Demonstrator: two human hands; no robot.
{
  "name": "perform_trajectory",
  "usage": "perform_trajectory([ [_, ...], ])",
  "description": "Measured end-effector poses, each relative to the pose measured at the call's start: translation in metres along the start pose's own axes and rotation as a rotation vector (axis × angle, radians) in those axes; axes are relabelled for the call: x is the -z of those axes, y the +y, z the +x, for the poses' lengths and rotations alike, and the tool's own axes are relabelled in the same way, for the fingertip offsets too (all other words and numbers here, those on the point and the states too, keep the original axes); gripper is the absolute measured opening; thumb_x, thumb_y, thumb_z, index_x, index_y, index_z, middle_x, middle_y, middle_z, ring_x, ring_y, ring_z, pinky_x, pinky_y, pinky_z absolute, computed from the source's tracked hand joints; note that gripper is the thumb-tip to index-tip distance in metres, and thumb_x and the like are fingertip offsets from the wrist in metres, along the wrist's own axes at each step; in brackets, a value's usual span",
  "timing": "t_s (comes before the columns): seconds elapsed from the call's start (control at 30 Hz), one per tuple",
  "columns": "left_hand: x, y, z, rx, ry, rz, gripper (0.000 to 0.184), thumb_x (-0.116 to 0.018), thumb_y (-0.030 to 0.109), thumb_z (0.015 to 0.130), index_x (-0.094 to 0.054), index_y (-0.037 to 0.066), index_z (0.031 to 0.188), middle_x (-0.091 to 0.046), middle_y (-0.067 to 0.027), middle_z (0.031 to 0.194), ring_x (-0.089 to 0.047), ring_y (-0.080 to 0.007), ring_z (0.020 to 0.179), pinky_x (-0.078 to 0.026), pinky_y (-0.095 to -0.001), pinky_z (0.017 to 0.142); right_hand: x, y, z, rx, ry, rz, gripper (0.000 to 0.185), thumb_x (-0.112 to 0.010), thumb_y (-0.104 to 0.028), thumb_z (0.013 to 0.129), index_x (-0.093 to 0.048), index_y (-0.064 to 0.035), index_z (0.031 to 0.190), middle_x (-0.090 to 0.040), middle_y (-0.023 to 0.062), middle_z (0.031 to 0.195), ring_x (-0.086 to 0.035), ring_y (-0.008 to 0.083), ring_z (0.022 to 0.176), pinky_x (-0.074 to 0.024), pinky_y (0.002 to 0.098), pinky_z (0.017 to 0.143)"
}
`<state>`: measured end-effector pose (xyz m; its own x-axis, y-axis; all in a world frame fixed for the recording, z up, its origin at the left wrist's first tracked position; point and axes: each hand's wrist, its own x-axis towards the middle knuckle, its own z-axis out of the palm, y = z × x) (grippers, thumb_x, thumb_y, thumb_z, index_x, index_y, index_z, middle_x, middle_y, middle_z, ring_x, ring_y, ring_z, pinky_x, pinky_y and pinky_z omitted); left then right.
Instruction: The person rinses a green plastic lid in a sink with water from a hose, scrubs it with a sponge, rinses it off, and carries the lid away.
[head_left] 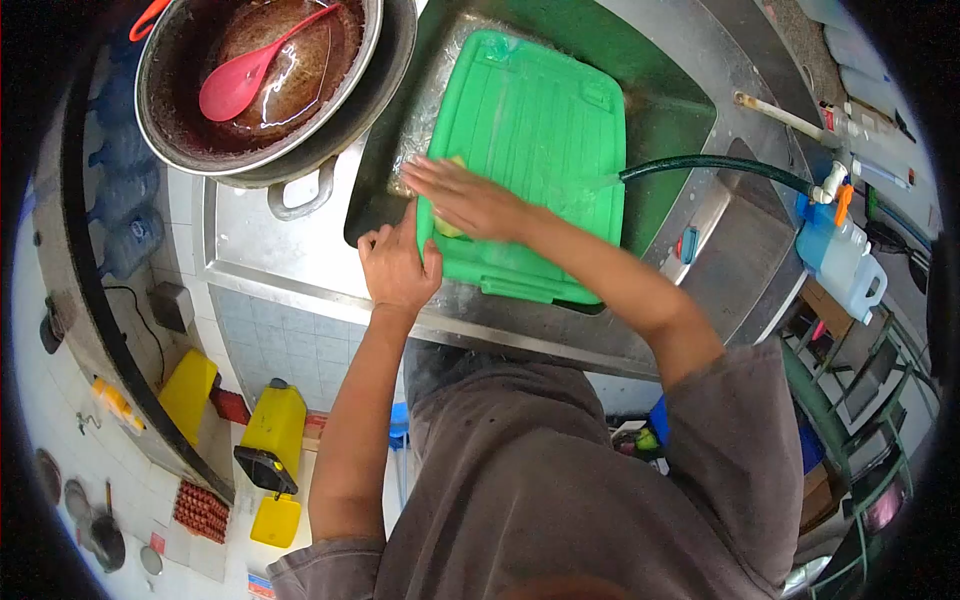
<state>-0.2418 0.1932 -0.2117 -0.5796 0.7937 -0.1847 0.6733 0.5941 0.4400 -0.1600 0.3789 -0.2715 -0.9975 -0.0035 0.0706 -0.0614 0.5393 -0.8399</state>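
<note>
The wet lid [540, 130], edge gripped by curled left fingers [409, 222], could be jolted loose by rubbing; a sponge [448, 229] seems pressed under straight, open right fingers [432, 176].

The single camera rides on the person's head, close above the green lid [530, 150], facing forward and steeply down past the shirt [500, 470]. Its wide, round-edged view bends in the floor [225, 560] left of the lid and the clutter right of it.
</note>
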Motion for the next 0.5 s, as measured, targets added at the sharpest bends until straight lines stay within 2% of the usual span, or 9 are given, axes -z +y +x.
perform_trajectory([
  [0.03, 0.0, -0.001, 0.0, 0.0, -0.017, 0.011, 0.067, -0.06, 0.029, 0.084, -0.055, 0.009, 0.147, -0.07, -0.0087, 0.085, -0.062, -0.0276, 0.083, -0.039, -0.0452, 0.091, -0.002, 0.026, 0.023, 0.074, -0.032, -0.063, 0.05, -0.052, -0.014, 0.103, -0.05, -0.0017, 0.152, -0.042, 0.0184, 0.163, -0.032, 0.0377, 0.155, -0.0248, 0.0518, 0.128],
  [0.1, 0.005, 0.001, -0.004, 0.015, -0.07, 0.023, 0.067, -0.061, 0.029, 0.083, -0.055, 0.009, 0.147, -0.07, -0.0098, 0.085, -0.062, -0.0282, 0.084, -0.038, -0.0455, 0.092, 0.011, 0.077, 0.076, -0.35, -0.286, -0.269, 0.04, -0.053, -0.013, 0.103, -0.063, -0.0057, 0.141, -0.051, 0.0177, 0.157, -0.041, 0.0375, 0.15, -0.0286, 0.052, 0.126],
  [0.17, 0.01, 0.005, 0.001, 0.032, -0.108, 0.025, 0.068, -0.062, 0.029, 0.082, -0.055, 0.008, 0.146, -0.07, -0.0106, 0.086, -0.062, -0.0283, 0.085, -0.038, -0.0455, 0.092, -0.001, 0.108, 0.091, -0.461, 0.216, -0.493, 0.033, -0.053, -0.014, 0.104, -0.07, -0.0058, 0.132, -0.06, 0.0193, 0.147, -0.052, 0.0371, 0.141, -0.0336, 0.0507, 0.122],
  [0.27, 0.007, 0.003, 0.0, 0.011, -0.071, 0.024, 0.067, -0.061, 0.03, 0.083, -0.056, 0.008, 0.146, -0.07, -0.0115, 0.086, -0.062, -0.0284, 0.085, -0.039, -0.0457, 0.091, -0.009, 0.108, 0.076, -0.353, 0.484, -0.031, 0.034, -0.056, -0.018, 0.105, -0.068, -0.0038, 0.133, -0.062, 0.0189, 0.145, -0.057, 0.0379, 0.136, -0.0341, 0.0517, 0.121],
  [0.33, 0.008, 0.006, 0.001, 0.025, -0.082, 0.034, 0.064, -0.059, 0.031, 0.084, -0.058, 0.008, 0.144, -0.07, -0.0117, 0.086, -0.062, -0.0282, 0.085, -0.039, -0.0458, 0.091, 0.023, 0.034, 0.055, -0.509, 0.687, 0.454, 0.037, -0.057, -0.027, 0.105, -0.069, -0.0013, 0.128, -0.062, 0.0219, 0.144, -0.052, 0.0399, 0.141, -0.0321, 0.0548, 0.123],
  [0.4, 0.008, 0.004, -0.001, 0.023, -0.074, 0.035, 0.062, -0.059, 0.032, 0.085, -0.059, 0.008, 0.142, -0.07, -0.0119, 0.086, -0.062, -0.0281, 0.085, -0.039, -0.0459, 0.091, 0.015, 0.001, 0.011, -0.367, 0.415, 0.137, 0.041, -0.06, -0.031, 0.104, -0.067, -0.0018, 0.132, -0.061, 0.0213, 0.144, -0.053, 0.0392, 0.14, -0.0359, 0.0529, 0.121],
  [0.5, 0.0, 0.001, -0.002, 0.011, -0.039, 0.011, 0.06, -0.058, 0.033, 0.086, -0.062, 0.008, 0.14, -0.07, -0.012, 0.083, -0.062, -0.0279, 0.083, -0.039, -0.0458, 0.09, 0.005, -0.038, 0.002, -0.043, 0.189, -0.359, 0.042, -0.061, -0.034, 0.104, -0.066, -0.0047, 0.134, -0.063, 0.0204, 0.14, -0.056, 0.0391, 0.137, -0.0387, 0.0501, 0.12],
])
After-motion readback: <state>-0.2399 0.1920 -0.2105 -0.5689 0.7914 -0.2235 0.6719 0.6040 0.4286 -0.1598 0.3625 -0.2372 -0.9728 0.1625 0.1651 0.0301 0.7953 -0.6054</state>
